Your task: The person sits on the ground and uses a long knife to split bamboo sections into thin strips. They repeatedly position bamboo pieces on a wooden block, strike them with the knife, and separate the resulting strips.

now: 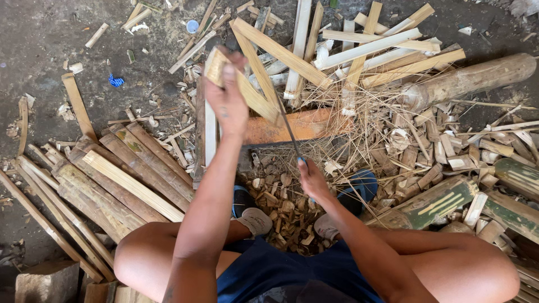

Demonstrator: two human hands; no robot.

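A: Judging by the floor (45, 33), plenty is done: long split slats (120, 179) lie stacked on the person's left, cut strips (365, 50) are heaped ahead, and chips (278, 205) fill the space between the feet.

B: What's left?

A: A whole round bamboo pole (471, 78) and green-skinned chunks (443, 202) on the right look unsplit. The ground is bare dark dirt littered with scraps.

B: And the hands?

A: The left hand (227, 101), its grip closed around a bamboo strip (247, 84), holds it above an orange block (292, 126). The right hand (313, 179) is clamped on a knife (290, 132) whose blade meets that strip.
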